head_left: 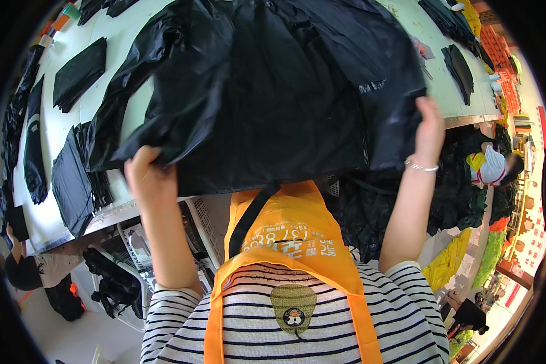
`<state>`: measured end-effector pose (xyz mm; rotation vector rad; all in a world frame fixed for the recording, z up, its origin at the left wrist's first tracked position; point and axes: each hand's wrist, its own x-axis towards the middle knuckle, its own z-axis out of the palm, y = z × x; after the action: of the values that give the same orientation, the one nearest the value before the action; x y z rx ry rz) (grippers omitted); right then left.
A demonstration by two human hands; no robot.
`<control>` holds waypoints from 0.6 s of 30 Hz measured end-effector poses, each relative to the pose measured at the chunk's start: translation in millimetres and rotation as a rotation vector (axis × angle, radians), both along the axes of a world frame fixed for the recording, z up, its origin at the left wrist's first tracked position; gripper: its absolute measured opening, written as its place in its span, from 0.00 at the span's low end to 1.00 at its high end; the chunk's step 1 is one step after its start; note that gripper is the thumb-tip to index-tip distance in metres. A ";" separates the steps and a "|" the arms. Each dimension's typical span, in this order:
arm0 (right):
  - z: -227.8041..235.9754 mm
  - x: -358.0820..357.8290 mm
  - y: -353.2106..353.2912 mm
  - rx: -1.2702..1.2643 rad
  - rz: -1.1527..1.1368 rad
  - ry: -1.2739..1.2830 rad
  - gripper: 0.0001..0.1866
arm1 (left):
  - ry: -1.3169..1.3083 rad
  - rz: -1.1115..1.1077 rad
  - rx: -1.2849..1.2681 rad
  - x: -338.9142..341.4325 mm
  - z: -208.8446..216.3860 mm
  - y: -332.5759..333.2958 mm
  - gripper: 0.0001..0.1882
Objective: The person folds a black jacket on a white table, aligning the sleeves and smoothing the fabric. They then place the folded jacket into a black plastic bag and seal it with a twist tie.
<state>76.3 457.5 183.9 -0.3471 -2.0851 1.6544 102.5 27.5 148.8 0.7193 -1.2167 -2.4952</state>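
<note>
A large, shiny black jacket [285,103] is spread across the table in front of me, its lower edge hanging over the near side by my apron. My left hand [148,176] is closed on its left edge, with the fingers partly blurred. At the right edge, my right hand [429,127] pinches the black cloth, fingers bent and thumb pressed in. What looks like a sleeve runs down the left side of the jacket. Just left of my left hand lies a stack of folded black garments [73,182].
The pale table [124,24] also bears folded black bundles [79,76] at left and another [459,73] at right. White plastic crates [203,230] stand under the near edge. Dark cloth [400,206] is heaped at right. Other people [488,165] are at both sides.
</note>
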 end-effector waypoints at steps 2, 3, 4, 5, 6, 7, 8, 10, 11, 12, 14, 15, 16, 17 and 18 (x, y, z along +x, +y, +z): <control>-24.2 17.1 -44.0 0.246 0.291 -0.163 0.08 | 0.056 0.157 -0.027 24.0 10.0 -3.1 0.11; -41.1 27.2 -79.0 0.154 0.341 -0.189 0.11 | -0.039 0.194 -0.005 32.7 -10.7 -5.2 0.10; -59.5 36.7 -99.4 0.074 0.441 -0.378 0.12 | -0.134 0.227 0.026 40.4 -32.4 -6.9 0.09; -91.8 45.4 -113.7 -0.019 0.486 -0.452 0.12 | -0.253 0.140 0.156 45.1 -58.9 -2.9 0.09; -120.0 57.0 -129.9 -0.083 0.474 -0.438 0.11 | -0.276 0.086 0.428 52.9 -74.3 14.7 0.10; -142.7 65.4 -140.3 -0.145 0.465 -0.424 0.11 | -0.292 0.033 0.701 59.9 -89.1 34.0 0.11; -162.4 71.8 -138.0 -0.241 0.486 -0.535 0.10 | -0.316 -0.024 0.802 72.4 -120.0 40.4 0.12; -179.7 84.3 -136.9 -0.362 0.465 -0.693 0.09 | -0.377 -0.158 0.929 96.3 -145.6 46.8 0.14; -182.3 86.5 -137.3 -0.392 0.454 -0.681 0.09 | -0.402 -0.241 0.956 101.4 -147.9 51.4 0.14; -183.4 86.0 -136.8 -0.416 0.448 -0.666 0.09 | -0.395 -0.171 0.940 104.0 -152.7 60.6 0.15; -193.3 83.7 -133.8 -0.506 0.455 -0.624 0.08 | -0.364 -0.315 0.971 108.4 -179.6 72.2 0.20; -185.0 82.6 -140.3 -0.501 0.425 -0.624 0.07 | -0.341 -0.447 1.028 106.9 -180.3 77.4 0.20; -176.2 81.6 -147.7 -0.495 0.394 -0.624 0.07 | -0.355 -0.513 1.010 105.3 -180.9 87.6 0.20; -170.2 81.6 -152.0 -0.491 0.359 -0.621 0.07 | -0.390 -0.481 0.935 100.0 -166.3 98.0 0.19; -179.3 80.9 -149.1 -0.332 0.442 -0.617 0.07 | -0.437 -0.405 0.894 91.9 -167.9 108.0 0.16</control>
<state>157.2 308.4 4.6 -0.5984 -2.4394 2.4092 194.3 135.5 -19.2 1.3843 -0.2628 -3.3464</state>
